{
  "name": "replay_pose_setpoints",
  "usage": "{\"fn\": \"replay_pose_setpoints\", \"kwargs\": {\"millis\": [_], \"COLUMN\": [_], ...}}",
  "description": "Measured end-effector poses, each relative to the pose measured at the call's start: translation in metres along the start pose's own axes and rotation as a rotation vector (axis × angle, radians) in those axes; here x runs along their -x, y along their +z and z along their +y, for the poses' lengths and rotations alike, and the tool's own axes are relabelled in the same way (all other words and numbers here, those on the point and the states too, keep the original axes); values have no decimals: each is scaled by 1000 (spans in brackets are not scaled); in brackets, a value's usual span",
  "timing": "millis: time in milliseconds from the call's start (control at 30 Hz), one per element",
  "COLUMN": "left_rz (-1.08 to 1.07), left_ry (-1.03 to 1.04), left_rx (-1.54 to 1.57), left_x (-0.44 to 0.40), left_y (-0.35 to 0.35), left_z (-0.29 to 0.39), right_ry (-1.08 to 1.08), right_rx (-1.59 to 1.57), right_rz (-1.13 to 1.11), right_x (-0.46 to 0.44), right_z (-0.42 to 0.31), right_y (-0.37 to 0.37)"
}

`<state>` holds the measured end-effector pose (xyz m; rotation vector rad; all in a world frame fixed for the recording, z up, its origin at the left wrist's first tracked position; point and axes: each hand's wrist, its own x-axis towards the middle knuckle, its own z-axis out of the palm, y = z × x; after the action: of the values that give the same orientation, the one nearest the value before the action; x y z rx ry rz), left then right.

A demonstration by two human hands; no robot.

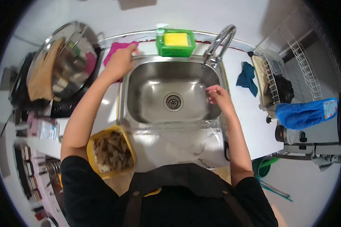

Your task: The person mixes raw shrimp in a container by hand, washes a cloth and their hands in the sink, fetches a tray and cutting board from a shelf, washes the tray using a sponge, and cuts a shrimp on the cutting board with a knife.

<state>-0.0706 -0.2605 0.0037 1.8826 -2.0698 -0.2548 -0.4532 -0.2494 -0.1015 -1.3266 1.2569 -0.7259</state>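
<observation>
My left hand (pixel 121 60) is closed on a pink cloth (pixel 115 48) at the back left corner of the steel sink (pixel 151 87). Over the sink's right side hangs my right hand (pixel 219 99), its fingers apart and slightly curled, with nothing in them. The chrome faucet (pixel 219 41) stands behind it. At the sink's back edge sits a green container (pixel 176 51) with a yellow sponge (pixel 176 39). A yellow container (pixel 111 151) of shrimp (pixel 113 149) rests near my left elbow.
A teal cloth (pixel 247 78) lies on the right counter, beside a white wire rack (pixel 269 72). A blue cloth (pixel 305 113) hangs at the far right. On the left are a large steel lid (pixel 70 72) and a brown cloth (pixel 45 75).
</observation>
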Motion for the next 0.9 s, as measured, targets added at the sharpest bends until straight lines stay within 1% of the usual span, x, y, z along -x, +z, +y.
{"fn": "replay_pose_setpoints", "kwargs": {"millis": [67, 100, 133, 167, 200, 233, 267, 333, 400, 433, 500, 533, 567, 600, 633, 700, 733, 767, 833, 867, 900], "left_rz": [-14, -36, -6, -161, -208, -318, -121, -54, 44, 94, 308, 444, 528, 576, 656, 669, 688, 608, 480, 411, 362], "left_ry": [76, 149, 280, 139, 217, 246, 265, 158, -30, -119, -308, -429, -583, -738, -807, -922, -881, -914, -859, -881, -843], "left_rx": [90, 128, 176, -1, -172, -197, -193, -32, 128, 207, 425, 489, 430, 537, 671, 658, 709, 731, 879, 880, 866], "left_x": [40, 55, 71, 85, 113, 132, 149, 185, 231, 257, 310, 341, 375, 414, 446, 501, 521, 535, 566, 573, 575], "left_y": [-5, 11, 30, 44, 36, 25, 46, 23, -7, -20, -33, -35, -29, -10, -1, 19, 32, 32, 50, 56, 44], "left_z": [36, 37, 36, 49, 72, 89, 86, 102, 100, 91, 63, 54, 38, 6, -8, -31, -39, -39, -63, -73, -78], "right_ry": [-8, -25, -46, -52, -79, -94, -108, -162, -186, -191, -207, -171, -144, -124, -118, -115, -195, -269, -378, -414, -422], "right_rx": [-58, -50, -40, -10, 20, 24, 28, 30, 46, 62, 93, 155, 217, 276, 217, 172, 260, 345, 471, 522, 506], "right_rz": [-4, -26, -51, -84, -147, -211, -267, -385, -471, -505, -570, -579, -586, -589, -571, -554, -489, -414, -202, -101, -38], "right_x": [10, 15, 20, 29, 28, 30, 32, 37, 49, 59, 73, 84, 98, 111, 118, 138, 143, 146, 160, 163, 170], "right_z": [-8, -14, -22, -34, -34, -36, -39, -39, -40, -44, -41, -44, -50, -54, -46, -44, -39, -31, -29, -30, -33], "right_y": [12, 22, 34, 48, 58, 71, 84, 111, 139, 155, 184, 195, 206, 218, 229, 245, 251, 256, 275, 277, 281]}}
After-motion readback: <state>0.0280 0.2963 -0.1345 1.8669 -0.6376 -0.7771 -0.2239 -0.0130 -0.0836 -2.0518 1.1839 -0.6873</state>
